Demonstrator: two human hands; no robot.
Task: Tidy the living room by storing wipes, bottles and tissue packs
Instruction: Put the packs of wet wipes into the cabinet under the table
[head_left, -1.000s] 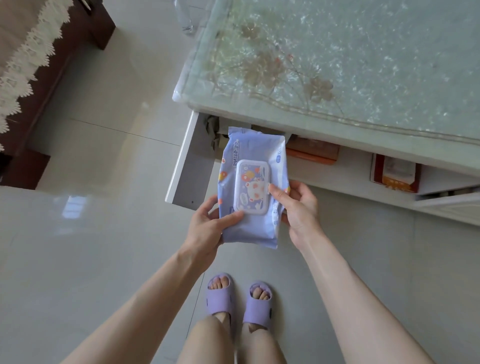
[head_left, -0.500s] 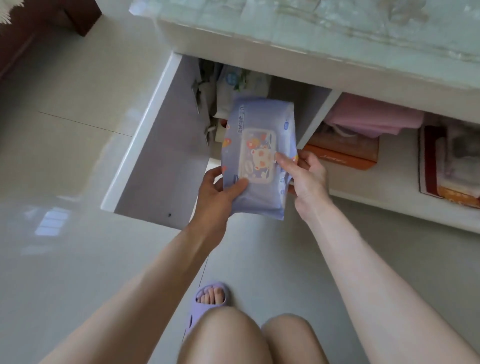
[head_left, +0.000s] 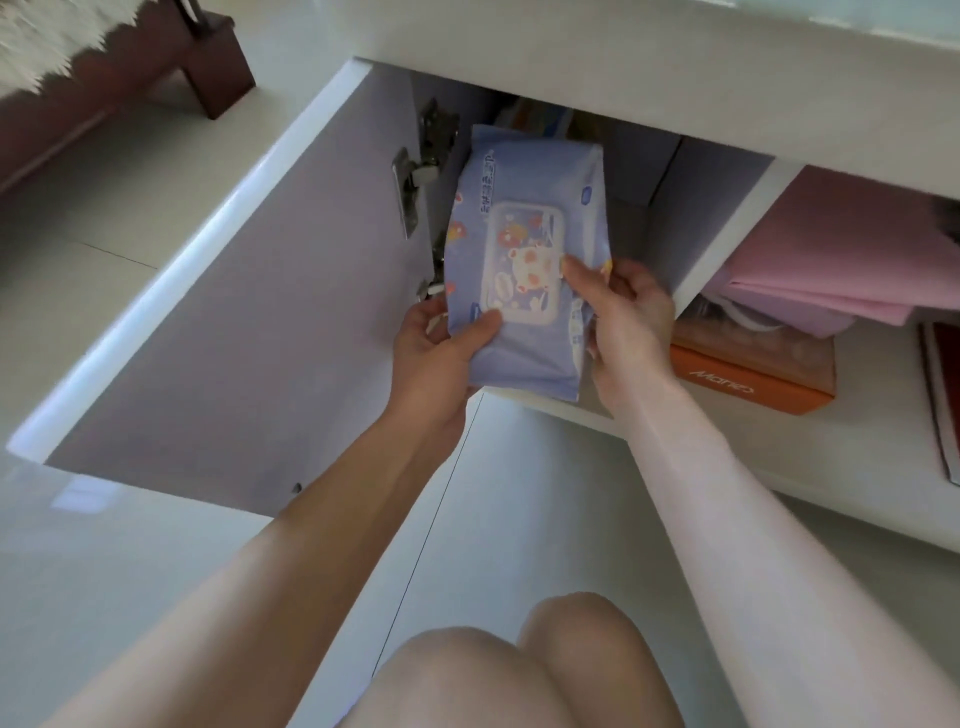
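A lilac pack of wipes (head_left: 535, 208) with a white cartoon-printed lid is held at the mouth of an open cabinet compartment under the table. My left hand (head_left: 436, 358) grips its lower left corner, thumb on the lid. My right hand (head_left: 623, 322) grips its right edge, thumb across the lid's right side. The pack's far end points into the compartment, in front of items I cannot make out.
The white cabinet door (head_left: 249, 291) hangs wide open to the left, hinges (head_left: 415, 182) beside the pack. An open shelf on the right holds an orange box (head_left: 753, 384), folded pink cloth (head_left: 831, 270) and a red book (head_left: 945, 395). Dark wooden furniture (head_left: 208, 78) stands far left.
I have crouched lower and closer. Both hands have pushed the wipes pack forward, up to the cabinet opening. The table top has slid out of view.
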